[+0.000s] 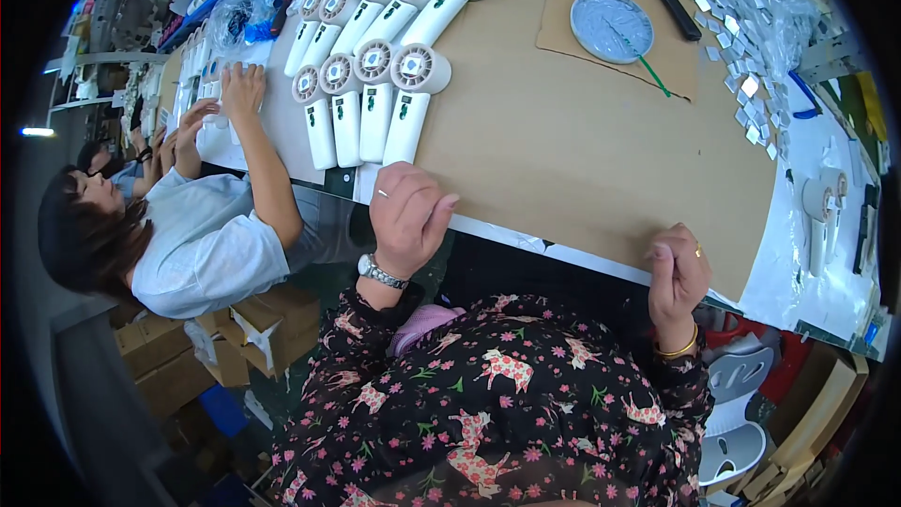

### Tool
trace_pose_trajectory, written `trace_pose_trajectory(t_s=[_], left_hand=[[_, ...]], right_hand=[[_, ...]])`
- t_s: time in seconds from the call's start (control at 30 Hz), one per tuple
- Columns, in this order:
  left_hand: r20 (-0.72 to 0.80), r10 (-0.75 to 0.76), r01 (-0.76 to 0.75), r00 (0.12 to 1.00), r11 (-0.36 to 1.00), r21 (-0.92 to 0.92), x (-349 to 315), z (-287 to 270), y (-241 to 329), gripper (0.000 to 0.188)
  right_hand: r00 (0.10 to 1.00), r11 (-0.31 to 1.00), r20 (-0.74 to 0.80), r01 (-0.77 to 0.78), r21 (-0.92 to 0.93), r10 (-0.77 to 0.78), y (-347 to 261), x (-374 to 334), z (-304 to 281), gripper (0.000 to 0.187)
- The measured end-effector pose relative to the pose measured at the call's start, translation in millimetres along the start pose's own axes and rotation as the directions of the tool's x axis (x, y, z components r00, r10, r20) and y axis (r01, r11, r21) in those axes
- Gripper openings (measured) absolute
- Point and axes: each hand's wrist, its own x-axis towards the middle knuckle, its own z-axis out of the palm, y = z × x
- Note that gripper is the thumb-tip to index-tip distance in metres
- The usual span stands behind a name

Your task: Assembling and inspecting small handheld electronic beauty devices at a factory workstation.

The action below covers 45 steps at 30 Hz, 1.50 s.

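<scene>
My left hand [408, 216], with a watch and a ring, is loosely curled at the table's near edge, just below the handle ends of several white handheld fans [404, 127]. Those fans lie side by side in two rows, round heads away from me. My right hand [680, 272] rests half-closed at the same edge, farther right, fingers folded in. I see nothing in either hand. Brown board [554, 160] covers the table between them. Beyond it, a round dish [612, 28] of pale, shiny material sits on a cardboard piece [556, 23], a thin green stick [654, 75] across its rim.
A black tool with an orange end [671, 0] lies beside the dish. Many small silvery square pieces [751, 89] spread along the right. More white fans [818, 216] lie far right. At left, another person [206, 253] works at the table; cardboard boxes [263, 329] stand below.
</scene>
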Motion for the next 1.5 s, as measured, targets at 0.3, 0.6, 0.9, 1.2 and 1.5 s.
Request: trace_pose_trajectory(t_s=[0.3, 0.6, 0.9, 1.2, 1.5], left_hand=[[0.040, 0.047, -0.045, 0.998, 0.998, -0.050, -6, 25, 15, 0.012], [0.142, 0.229, -0.217, 0.963, 0.971, -0.099, 8, 52, 30, 0.012], [0.087, 0.176, -0.161, 0.981, 0.975, -0.150, -25, 66, 45, 0.035], [0.059, 0.165, -0.150, 0.985, 0.968, -0.201, -19, 76, 46, 0.029], [0.090, 0.169, -0.153, 0.981, 0.975, -0.163, -20, 70, 41, 0.021]], right_hand=[[0.988, 0.971, -0.104, -0.091, 0.221, 0.117, 16, -13, 15, 0.021], [0.984, 0.995, -0.159, 0.092, 0.030, -0.086, 22, -33, 12, 0.015], [0.854, 0.974, -0.518, -0.157, -0.166, 0.050, 21, -34, -81, 0.009], [0.885, 0.442, -0.435, -0.460, -0.770, 0.163, 109, -19, -272, 0.047], [0.915, 0.607, -0.215, -0.390, -0.692, 0.342, 152, 18, -272, 0.061]])
